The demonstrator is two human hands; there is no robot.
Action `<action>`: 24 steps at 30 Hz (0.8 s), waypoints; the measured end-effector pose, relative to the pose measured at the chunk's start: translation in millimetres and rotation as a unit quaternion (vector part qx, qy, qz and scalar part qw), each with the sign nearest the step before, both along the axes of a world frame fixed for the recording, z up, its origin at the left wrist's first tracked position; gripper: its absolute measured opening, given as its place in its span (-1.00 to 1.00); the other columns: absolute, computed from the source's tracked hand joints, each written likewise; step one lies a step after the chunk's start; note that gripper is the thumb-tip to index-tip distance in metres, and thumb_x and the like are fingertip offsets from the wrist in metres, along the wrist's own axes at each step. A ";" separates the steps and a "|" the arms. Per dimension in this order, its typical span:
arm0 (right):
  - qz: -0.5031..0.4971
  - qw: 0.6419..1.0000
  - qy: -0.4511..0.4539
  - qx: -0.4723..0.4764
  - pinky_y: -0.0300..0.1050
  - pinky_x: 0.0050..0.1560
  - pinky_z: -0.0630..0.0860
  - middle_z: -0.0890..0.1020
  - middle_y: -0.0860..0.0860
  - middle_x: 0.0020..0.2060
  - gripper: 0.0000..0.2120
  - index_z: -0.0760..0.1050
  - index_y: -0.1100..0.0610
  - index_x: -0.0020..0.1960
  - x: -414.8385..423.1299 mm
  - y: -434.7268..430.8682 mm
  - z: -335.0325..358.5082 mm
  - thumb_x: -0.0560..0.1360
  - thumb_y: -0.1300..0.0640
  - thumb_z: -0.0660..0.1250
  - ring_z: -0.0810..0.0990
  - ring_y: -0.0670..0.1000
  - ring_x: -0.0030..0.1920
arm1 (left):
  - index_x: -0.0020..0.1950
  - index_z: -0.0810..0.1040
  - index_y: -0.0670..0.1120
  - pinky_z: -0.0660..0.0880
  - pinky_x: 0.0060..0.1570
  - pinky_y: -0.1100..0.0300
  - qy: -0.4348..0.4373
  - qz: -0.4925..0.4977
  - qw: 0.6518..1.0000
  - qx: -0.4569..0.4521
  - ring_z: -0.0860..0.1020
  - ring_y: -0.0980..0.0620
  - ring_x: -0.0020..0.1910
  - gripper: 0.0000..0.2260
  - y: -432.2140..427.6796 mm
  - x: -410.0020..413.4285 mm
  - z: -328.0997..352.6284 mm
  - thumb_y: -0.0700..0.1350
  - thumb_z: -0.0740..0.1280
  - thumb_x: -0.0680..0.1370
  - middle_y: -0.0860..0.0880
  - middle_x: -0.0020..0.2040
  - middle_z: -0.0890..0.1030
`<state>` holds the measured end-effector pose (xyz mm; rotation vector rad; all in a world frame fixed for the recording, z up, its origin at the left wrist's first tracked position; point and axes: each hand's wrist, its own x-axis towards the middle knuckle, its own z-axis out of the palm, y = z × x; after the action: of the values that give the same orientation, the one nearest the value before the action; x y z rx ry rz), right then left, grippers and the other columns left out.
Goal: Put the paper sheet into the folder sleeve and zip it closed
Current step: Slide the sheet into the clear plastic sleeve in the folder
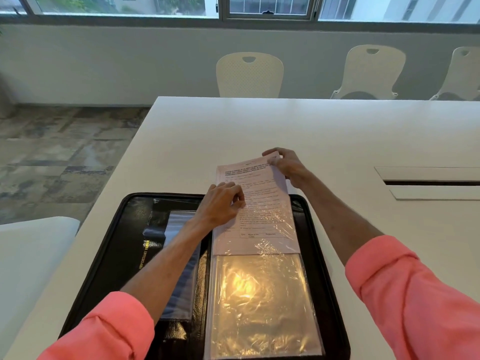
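A black zip folder (122,245) lies open on the white table (337,131). On its right half sits a clear plastic sleeve (262,305) that glares under the light. A printed paper sheet (255,183) is partway inside the sleeve, its lower half under the plastic and its top sticking out past the folder's far edge. My left hand (223,201) pinches the sleeve's open edge at the sheet's left side. My right hand (288,165) grips the sheet's top right corner.
The folder's left half carries pockets (179,255) and gold lettering. A cable slot (431,182) is cut into the table at the right. White chairs (249,75) stand beyond the far edge, and another white seat (31,245) is near my left.
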<state>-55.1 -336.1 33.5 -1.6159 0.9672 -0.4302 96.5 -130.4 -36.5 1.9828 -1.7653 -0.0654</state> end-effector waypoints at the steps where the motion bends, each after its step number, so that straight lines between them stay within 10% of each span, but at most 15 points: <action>1: 0.010 1.000 0.001 -0.005 0.33 0.29 0.67 0.70 0.30 0.21 -0.74 0.63 0.24 0.36 -1.3 -0.6 1.6 0.71 0.30 0.32 0.68 0.20 0.06 | 0.08 0.61 0.03 0.53 0.20 0.02 0.001 0.000 1.000 -0.003 0.55 0.11 -0.02 -0.90 0.3 0.0 0.4 0.02 0.45 0.65 0.11 0.03 0.62; 14: 0.164 0.978 0.117 -0.054 -0.05 -0.10 0.56 0.66 0.29 0.11 -0.75 0.59 0.40 0.25 -34.4 2.0 -0.6 0.60 0.36 0.43 0.61 0.18 0.01 | 0.10 0.63 0.01 0.53 0.26 -0.03 0.009 0.014 1.000 -0.011 0.60 0.06 0.01 -0.90 1.8 -4.8 4.0 0.01 0.44 0.65 0.06 0.06 0.66; 24: 0.249 0.932 0.157 -0.214 -0.02 0.23 0.61 0.79 0.10 0.04 -0.82 0.76 0.22 0.16 14.4 15.4 2.2 0.60 0.29 0.44 0.72 0.05 0.02 | 0.11 0.63 -0.01 0.52 0.23 -0.05 0.013 0.015 1.000 -0.012 0.62 -0.01 0.03 -0.89 1.9 -1.6 2.9 0.00 0.44 0.64 0.03 0.05 0.69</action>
<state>-40.8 -320.7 35.7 -2.3005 0.6759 -0.0246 94.9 -128.6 -33.6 1.9816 -1.7120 -0.0580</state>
